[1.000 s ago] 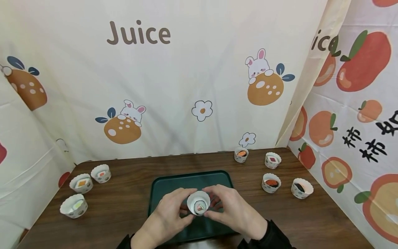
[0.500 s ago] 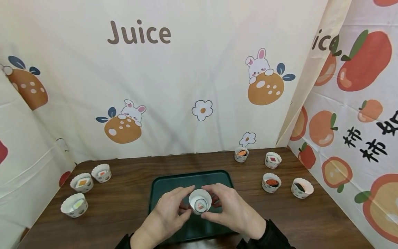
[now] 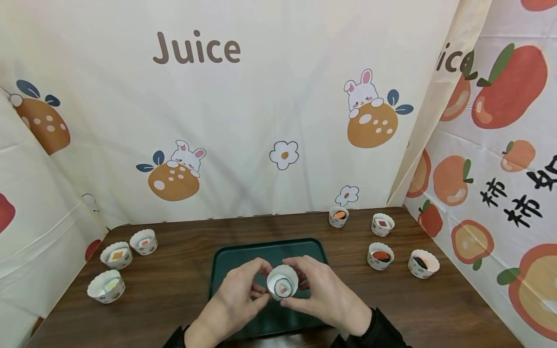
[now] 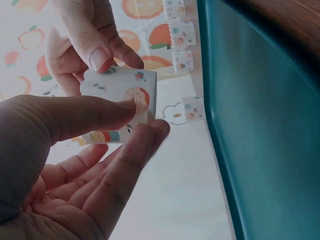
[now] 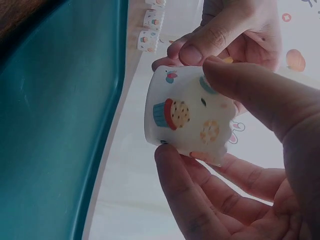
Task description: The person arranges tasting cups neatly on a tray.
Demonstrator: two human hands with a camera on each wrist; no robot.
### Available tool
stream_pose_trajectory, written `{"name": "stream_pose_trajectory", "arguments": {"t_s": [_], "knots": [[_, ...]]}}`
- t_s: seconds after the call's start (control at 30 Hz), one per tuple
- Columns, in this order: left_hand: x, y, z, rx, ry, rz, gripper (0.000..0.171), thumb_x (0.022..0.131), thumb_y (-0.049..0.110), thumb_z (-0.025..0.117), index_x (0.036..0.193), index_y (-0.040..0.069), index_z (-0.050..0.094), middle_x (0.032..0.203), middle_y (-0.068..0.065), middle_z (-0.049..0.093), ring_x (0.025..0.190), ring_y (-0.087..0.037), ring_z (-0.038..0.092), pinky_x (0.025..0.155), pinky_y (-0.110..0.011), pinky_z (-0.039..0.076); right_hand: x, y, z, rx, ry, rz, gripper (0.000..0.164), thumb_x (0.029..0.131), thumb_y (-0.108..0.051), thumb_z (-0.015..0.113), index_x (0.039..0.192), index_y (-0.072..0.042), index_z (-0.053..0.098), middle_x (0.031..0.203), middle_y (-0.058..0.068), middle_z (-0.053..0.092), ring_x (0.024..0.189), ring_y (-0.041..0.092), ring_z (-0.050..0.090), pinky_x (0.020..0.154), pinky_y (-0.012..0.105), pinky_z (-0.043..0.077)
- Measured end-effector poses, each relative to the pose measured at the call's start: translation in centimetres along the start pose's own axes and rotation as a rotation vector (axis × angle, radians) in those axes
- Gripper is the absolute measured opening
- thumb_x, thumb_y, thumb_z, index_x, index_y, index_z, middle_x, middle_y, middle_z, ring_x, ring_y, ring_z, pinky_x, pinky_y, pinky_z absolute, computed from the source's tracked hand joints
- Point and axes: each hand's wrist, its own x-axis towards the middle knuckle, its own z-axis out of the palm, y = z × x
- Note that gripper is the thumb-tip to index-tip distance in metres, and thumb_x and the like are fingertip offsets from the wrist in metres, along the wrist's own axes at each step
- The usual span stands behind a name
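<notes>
At the left of my head view, three scalloped paper cups (image 3: 106, 298) stand on the wood-grain table (image 3: 174, 280), each with a small sushi piece (image 3: 116, 254) inside. Low in the centre, the left hand (image 3: 237, 292) pinches one side of a cupcake-print cup (image 3: 283, 270) between thumb and forefinger, while the right hand (image 3: 319, 292) pinches the other side. That cup hangs above the dark green tray (image 3: 270, 249), its mouth upward; my wrist views show a gap under its base. A dark-rimmed maki slice (image 3: 283, 288) lies in it.

I read the step in hand as steadying this filled cup over the tray. The next move, I judge, calls for light, even pressure from both sides, so the wall does not crease and the slice stays put.

At the right of the frame stand four more filled cups (image 3: 419, 274), one holding a red-orange gunkan (image 3: 382, 256).

Against the frame from a second ago, the held cup sits slightly farther right and the left forefinger looks more bent; both hands keep their hold, and the tray and standing cups have not moved on the table
</notes>
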Motion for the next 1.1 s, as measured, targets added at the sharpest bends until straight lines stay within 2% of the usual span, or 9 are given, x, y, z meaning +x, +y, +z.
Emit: {"name": "stream_pose_trajectory", "arguments": {"t_s": [0.23,0.47,0.63,0.8,0.93,1.1], "knots": [[0.0,-0.1,0.1,-0.005,-0.001,0.017,0.033,0.093,-0.005,0.077,0.116,0.013,0.062,0.115,-0.007,0.068,0.08,0.003,0.069,0.073,-0.012,0.058,0.0,0.1,0.0,-0.001,-0.015,0.007,0.065,0.094,-0.045,0.082,0.148,-0.018,0.057,0.129,-0.002,0.065,0.109,0.007,0.064,0.093,0.025,0.061],[0.0,-0.1,0.1,0.012,0.02,0.046,0.032,0.092,-0.005,0.077,0.112,0.015,0.062,0.112,-0.005,0.069,0.079,0.004,0.069,0.072,-0.013,0.058,0.0,0.2,0.0,0.015,-0.018,0.017,0.059,0.094,-0.037,0.084,0.144,-0.019,0.058,0.128,-0.003,0.065,0.109,0.008,0.063,0.093,0.027,0.062],[-0.1,0.0,-0.2,0.017,0.024,0.065,0.031,0.092,-0.005,0.078,0.111,0.015,0.063,0.111,-0.005,0.07,0.079,0.004,0.07,0.071,-0.014,0.058,0.2,0.2,0.1,0.016,-0.016,-0.003,0.054,0.095,-0.037,0.084,0.14,-0.02,0.059,0.127,-0.003,0.065,0.108,0.008,0.062,0.093,0.028,0.061],[-0.2,-0.3,-0.8,0.019,0.033,0.075,0.035,0.093,-0.001,0.079,0.121,0.011,0.061,0.109,-0.008,0.069,0.078,0.001,0.072,0.07,-0.014,0.058,0.5,0.2,0.2,0.013,-0.015,-0.011,0.052,0.095,-0.034,0.084,0.138,-0.019,0.06,0.125,-0.004,0.065,0.107,0.008,0.062,0.093,0.029,0.061],[-0.9,-0.6,-1.5,0.039,0.06,0.072,0.044,0.093,0.0,0.079,0.13,0.01,0.058,0.106,-0.007,0.067,0.076,0.003,0.07,0.067,-0.016,0.059,0.9,0.3,0.3,0.007,-0.018,-0.02,0.051,0.096,-0.036,0.083,0.138,-0.021,0.058,0.127,-0.005,0.065,0.11,0.009,0.064,0.094,0.027,0.061],[-2.2,-1.1,-2.6,0.077,0.108,0.038,0.044,0.092,0.0,0.081,0.13,0.011,0.062,0.104,-0.002,0.067,0.074,0.006,0.064,0.065,-0.019,0.059,1.9,0.5,0.5,-0.044,-0.025,-0.021,0.051,0.095,-0.035,0.084,0.138,-0.02,0.059,0.127,-0.005,0.066,0.109,0.008,0.064,0.094,0.027,0.06]]}}
